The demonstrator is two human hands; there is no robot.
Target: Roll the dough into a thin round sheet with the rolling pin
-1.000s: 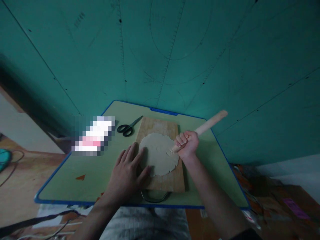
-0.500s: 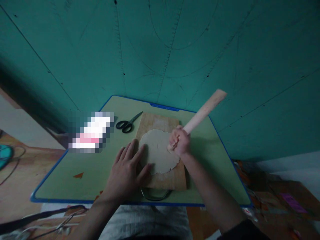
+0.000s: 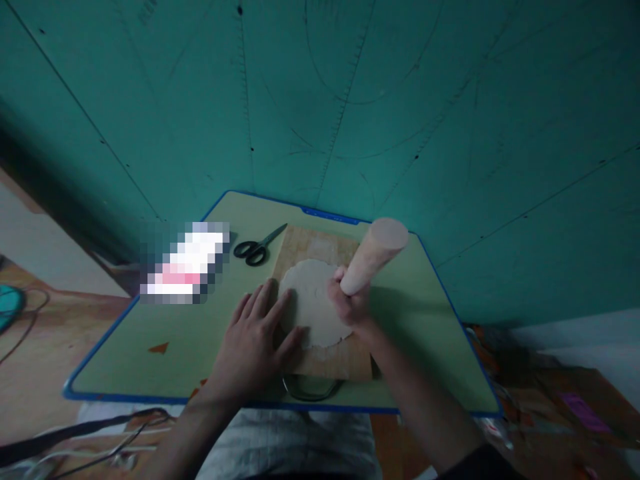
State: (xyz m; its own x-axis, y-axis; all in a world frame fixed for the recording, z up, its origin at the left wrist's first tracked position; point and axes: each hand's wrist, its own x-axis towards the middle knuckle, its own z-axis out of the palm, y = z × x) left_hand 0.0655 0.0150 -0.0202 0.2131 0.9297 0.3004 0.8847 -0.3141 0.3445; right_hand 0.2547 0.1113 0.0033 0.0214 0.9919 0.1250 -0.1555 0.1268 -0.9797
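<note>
We're clenching our right hand (image 3: 349, 303) around the tilted wooden rod (image 3: 376, 255), ideally pressing evenly, while spreading our left hand (image 3: 254, 341) at the edge of the dough (image 3: 313, 303).

The surface (image 3: 120, 370) is light green, edged all round by a blue rim (image 3: 125, 398) with a blue tab (image 3: 330, 215) set in its far side. Near its middle a wooden board (image 3: 340, 365) is laid flat. From beneath the board's near end a curved metal loop (image 3: 310, 397) is seen protruding. To the board's left, black-handled scissors (image 3: 256, 252) are placed, their tip pointed toward its far corner. At the left edge an item (image 3: 187, 267) is blurred out. A brown scrap (image 3: 159, 348) is left nearer the front, and more scraps (image 3: 197, 389) are partly hidden.
</note>
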